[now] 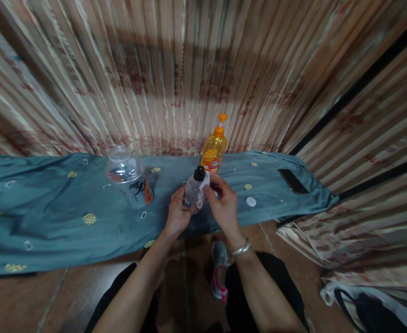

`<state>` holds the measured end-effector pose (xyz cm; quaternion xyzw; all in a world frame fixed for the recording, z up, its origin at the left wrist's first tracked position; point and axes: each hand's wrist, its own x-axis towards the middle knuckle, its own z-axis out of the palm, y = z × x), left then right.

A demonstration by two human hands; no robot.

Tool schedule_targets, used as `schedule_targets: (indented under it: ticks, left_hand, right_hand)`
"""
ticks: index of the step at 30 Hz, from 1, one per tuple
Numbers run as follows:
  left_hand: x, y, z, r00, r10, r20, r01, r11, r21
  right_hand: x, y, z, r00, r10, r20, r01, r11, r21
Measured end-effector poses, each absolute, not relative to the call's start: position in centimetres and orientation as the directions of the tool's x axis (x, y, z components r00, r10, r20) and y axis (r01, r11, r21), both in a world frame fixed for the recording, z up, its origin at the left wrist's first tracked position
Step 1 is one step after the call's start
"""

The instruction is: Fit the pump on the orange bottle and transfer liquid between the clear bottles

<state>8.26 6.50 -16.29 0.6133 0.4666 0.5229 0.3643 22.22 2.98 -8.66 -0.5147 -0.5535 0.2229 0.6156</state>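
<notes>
A small clear bottle with a black cap stands upright between my hands, over the cloth-covered table. My left hand is closed round its lower left side. With its fingers bent at the upper right side, my right hand holds something white and thin, perhaps a wipe or label, against the bottle. Just behind is an orange pump bottle holding yellow-orange liquid. To the left stands a large clear wide-mouthed jar without a lid. A white round cap lies right of my right hand.
The narrow table has a teal patterned cloth. A black phone lies near its right end. Pleated curtains hang behind and at the right. A bag is on the floor at lower right.
</notes>
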Motion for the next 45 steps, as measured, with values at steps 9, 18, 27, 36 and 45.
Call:
schedule_targets:
  ticks: [9, 18, 27, 36, 45]
  left_hand:
    - [8.1, 6.3, -16.3, 0.087, 0.959, 0.268, 0.098, -0.276, 0.956]
    - [7.4, 5.6, -15.7, -0.014, 0.941, 0.337, 0.247, -0.323, 0.914]
    - [10.3, 4.0, -15.9, -0.004, 0.92, 0.393, 0.305, -0.373, 0.876]
    - [9.8, 5.5, -15.6, 0.088, 0.939, 0.334, 0.176, -0.344, 0.922]
    - [9.0, 5.5, -15.5, 0.14, 0.948, 0.287, 0.082, -0.3, 0.95]
  right_hand:
    - [23.9, 7.4, -9.2, 0.136, 0.96, 0.245, 0.062, 0.238, -0.969]
    - [23.5, 5.1, -8.7, 0.204, 0.916, 0.345, 0.101, 0.331, -0.938]
    - [23.2, 5.9, -13.2, 0.096, 0.995, -0.036, -0.099, -0.027, -0.995]
    - [24.7, 5.3, -10.4, 0.202, 0.976, 0.084, -0.159, 0.117, -0.98]
    - [24.2, 5.9, -13.2, 0.132, 0.988, 0.074, -0.096, 0.087, -0.992]
